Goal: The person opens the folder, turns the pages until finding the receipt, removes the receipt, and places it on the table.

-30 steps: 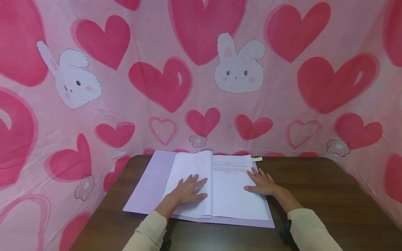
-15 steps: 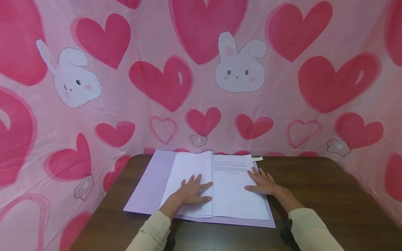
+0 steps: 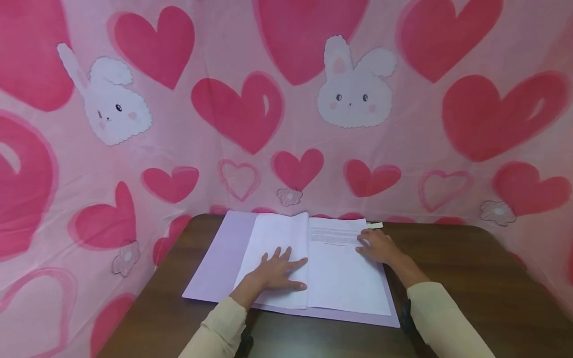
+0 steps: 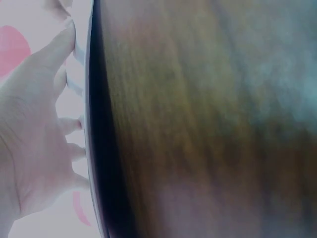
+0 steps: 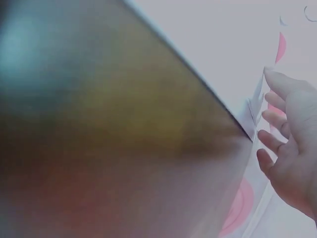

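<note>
An open lilac folder lies on the table with white sheets in it. My left hand rests on the blank left page, fingers spread, thumb and forefinger pointing toward the fold. In the left wrist view the left hand shows beyond the folder's edge. My right hand is at the right edge of the printed right page, its fingers bent and fingertips at the paper. The right wrist view shows the right hand with thumb and fingers apart beside the sheets' edge; fingertip contact is hard to tell.
A pale paper tab sticks out at the folder's upper right. The dark wooden table extends on both sides. A pink cloth with hearts and rabbits hangs behind and at the sides.
My right hand has moved up along the right page's edge, and its fingers have bent. My left hand has slid slightly toward the fold. The head view has shifted a little.
</note>
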`<state>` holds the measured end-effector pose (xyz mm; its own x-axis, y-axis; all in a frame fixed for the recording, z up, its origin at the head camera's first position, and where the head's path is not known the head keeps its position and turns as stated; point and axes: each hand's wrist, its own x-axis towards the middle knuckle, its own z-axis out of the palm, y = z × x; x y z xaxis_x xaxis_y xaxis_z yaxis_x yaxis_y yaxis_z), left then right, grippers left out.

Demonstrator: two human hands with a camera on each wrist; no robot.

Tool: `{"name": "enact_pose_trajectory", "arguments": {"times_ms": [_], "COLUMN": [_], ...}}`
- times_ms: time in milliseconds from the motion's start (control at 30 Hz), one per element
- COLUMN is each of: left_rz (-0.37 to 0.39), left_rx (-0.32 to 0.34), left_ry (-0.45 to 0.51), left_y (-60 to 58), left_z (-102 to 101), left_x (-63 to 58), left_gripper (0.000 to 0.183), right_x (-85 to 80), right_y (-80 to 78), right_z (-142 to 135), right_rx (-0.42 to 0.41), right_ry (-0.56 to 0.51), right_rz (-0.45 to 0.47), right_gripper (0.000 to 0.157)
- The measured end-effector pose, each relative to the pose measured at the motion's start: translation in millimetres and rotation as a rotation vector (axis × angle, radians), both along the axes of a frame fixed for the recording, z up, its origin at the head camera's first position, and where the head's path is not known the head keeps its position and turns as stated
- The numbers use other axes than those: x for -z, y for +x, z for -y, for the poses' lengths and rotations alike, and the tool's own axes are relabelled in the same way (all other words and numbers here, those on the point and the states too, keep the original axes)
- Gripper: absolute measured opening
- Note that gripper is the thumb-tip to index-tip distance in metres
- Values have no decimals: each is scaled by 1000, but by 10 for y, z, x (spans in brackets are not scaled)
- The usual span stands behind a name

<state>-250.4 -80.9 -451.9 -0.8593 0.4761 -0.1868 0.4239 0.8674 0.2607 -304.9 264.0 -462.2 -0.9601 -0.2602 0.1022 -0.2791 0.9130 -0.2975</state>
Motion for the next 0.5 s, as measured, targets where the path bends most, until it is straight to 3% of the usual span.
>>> {"name": "enact_pose_trajectory", "arguments": {"times_ms": [133,267,367,500], "left_rz": [-14,-34,-23,0], "left_rx": [-2,-3,-1,1], "left_ry": [-1,-9,3,15], "left_y": [-24,-42,-41,-39], "left_z": [-24,-6,14,14], "left_x": [-21,-26,-23,2], "left_gripper": [80,80,80,79], "right_x": [-79,-151,-150,-71], "right_y": [-190,-323,-389,-449], "right_z": [-15,-1,-3,-29], "right_rx": [-9,18,60,87], "right_ry": [47,28,-13,-31], "right_rz": [-13,48,94,65], "right_gripper": [47,57,65,65]}}
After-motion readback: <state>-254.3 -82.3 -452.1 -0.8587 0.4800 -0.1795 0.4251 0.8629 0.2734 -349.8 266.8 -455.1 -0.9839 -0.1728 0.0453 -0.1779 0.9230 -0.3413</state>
